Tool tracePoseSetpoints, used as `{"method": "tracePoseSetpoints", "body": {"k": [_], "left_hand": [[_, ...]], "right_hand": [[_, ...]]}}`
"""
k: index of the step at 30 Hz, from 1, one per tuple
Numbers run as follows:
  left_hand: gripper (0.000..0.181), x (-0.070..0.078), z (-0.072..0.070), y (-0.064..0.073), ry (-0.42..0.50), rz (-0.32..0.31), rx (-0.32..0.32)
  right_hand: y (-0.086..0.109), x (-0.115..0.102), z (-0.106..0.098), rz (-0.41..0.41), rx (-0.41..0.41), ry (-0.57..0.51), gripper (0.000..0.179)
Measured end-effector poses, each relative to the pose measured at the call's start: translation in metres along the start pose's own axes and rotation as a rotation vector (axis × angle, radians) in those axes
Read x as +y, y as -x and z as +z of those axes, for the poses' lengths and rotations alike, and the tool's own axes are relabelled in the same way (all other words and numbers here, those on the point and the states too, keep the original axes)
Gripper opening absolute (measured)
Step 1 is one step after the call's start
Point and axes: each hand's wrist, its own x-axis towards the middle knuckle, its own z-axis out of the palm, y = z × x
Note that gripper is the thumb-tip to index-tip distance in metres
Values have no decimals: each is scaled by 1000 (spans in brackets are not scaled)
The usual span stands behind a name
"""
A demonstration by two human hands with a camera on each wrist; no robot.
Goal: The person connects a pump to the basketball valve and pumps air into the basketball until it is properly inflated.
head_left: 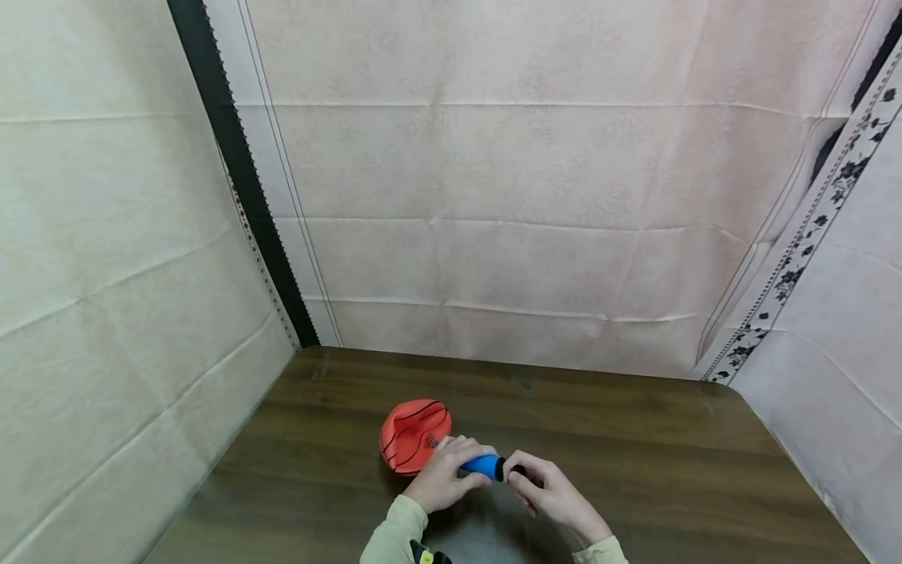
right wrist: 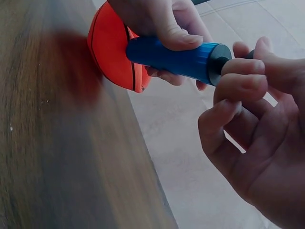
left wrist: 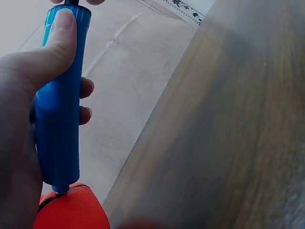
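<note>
A blue hand pump (head_left: 483, 465) with a black end cap is joined at its tip to a partly collapsed orange-red ball (head_left: 409, 435) with black lines. My left hand (head_left: 451, 470) grips the pump barrel, the thumb laid along its side in the left wrist view. With curled fingers, my right hand (head_left: 553, 495) holds the pump's black handle (right wrist: 249, 55), close to the barrel's capped end. A dent folds the ball's upper face in the head view. In the left wrist view the pump's nozzle (left wrist: 60, 189) meets the ball; any needle inside is hidden.
The brown wooden table (head_left: 634, 439) lies under both hands. Pale creased cloth (head_left: 493, 258) hangs behind its far edge, with more cloth on the left (head_left: 127, 313) and the right (head_left: 838, 337).
</note>
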Motion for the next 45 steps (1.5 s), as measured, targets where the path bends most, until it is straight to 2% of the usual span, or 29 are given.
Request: {"method": "tracePoseSetpoints", "body": {"k": [4,9,12,18,25,31,35,37,41,45], "left_hand": [[36,-3,-1,1,-20,38,20],[34,-7,-7,0,-46,92,62],[33,-8,-10,-1,-51,100,86],[35,-8,-15,-1,-67,87,163],[39,-10,-19,-1,-63,43,224],[42,-7,-15,1,-34,16,223],[39,-3,-11,2,4,11,185],[38,-1,-8,1,17,3,158],[38,2,-3,0,32,-12,125],[39,4,0,-1,26,-11,103]], "right_hand": [[0,-3,1,51,0,36,17],[0,-11,-1,108,-19,142,15],[3,-17,-7,114,-36,139,17],[17,-31,-23,54,-46,-1,27],[29,-43,-34,-84,-10,-35,29],[28,-40,-33,-148,1,-107,19],[20,-33,-25,-109,2,-178,17],[15,-28,-19,-62,15,-186,18],[5,-18,-7,-12,50,-168,17],[-3,-8,3,-21,73,-98,17]]}}
